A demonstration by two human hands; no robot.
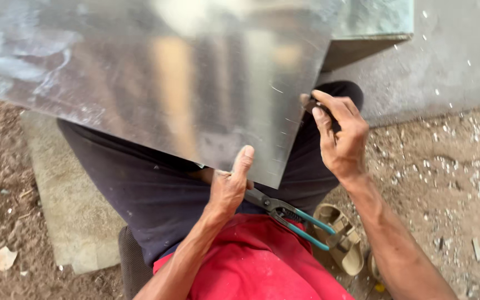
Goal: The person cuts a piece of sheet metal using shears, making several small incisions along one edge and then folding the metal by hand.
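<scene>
Two hands hold the metal sheet [156,72]: left hand [230,186] grips its lower edge, right hand [341,133] pinches its side.

Both my forearms are bare, no sleeves, gloves, watch or rings visible. My left hand [230,186] and right hand [341,133] are uncovered, nails short. I wear a red shirt [256,261] at near centre and dark navy trousers [140,183] above it. A tan strapped sandal [343,239] shows at near right.
</scene>
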